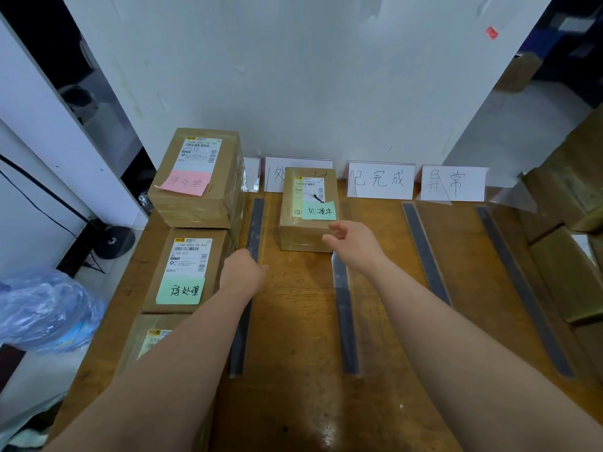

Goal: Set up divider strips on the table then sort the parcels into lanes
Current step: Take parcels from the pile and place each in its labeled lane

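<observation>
Several dark divider strips lie lengthwise on the wooden table, marking lanes. A small parcel with a green note sits at the far end of the second lane. My right hand hovers open just at its near right corner, apparently not gripping it. My left hand rests over the leftmost strip, fingers curled, holding nothing that I can see. In the left lane a parcel with a pink note sits on top of others; nearer is a parcel with a green note, and a third one is partly hidden by my left arm.
White lane signs with handwritten characters stand against the back wall. More cardboard boxes are stacked at the right edge of the table. A blue plastic bag lies on the floor to the left.
</observation>
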### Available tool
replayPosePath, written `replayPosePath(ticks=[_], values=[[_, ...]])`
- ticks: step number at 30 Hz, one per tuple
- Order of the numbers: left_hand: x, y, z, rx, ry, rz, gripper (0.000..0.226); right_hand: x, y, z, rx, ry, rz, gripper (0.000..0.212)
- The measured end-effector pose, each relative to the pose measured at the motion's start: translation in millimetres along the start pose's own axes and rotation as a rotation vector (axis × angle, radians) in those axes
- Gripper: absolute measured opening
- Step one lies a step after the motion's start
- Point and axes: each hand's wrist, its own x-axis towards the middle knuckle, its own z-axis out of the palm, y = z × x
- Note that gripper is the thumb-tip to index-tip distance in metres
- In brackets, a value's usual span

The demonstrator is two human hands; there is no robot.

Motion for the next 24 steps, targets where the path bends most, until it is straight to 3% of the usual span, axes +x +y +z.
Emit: replayPosePath(ticks=[15, 24], values=[[-3.2, 8.3, -4.2, -0.014, -0.01, -0.007, 0.047, -2.1, 0.2, -4.6, -0.04, 0.004, -0.005, 0.044], [-14.7, 25.6, -27.5, 0.054, 0.055, 0.126, 0.054, -7.1, -12.3, -10.5, -0.118, 0.008, -0.018, 0.045]])
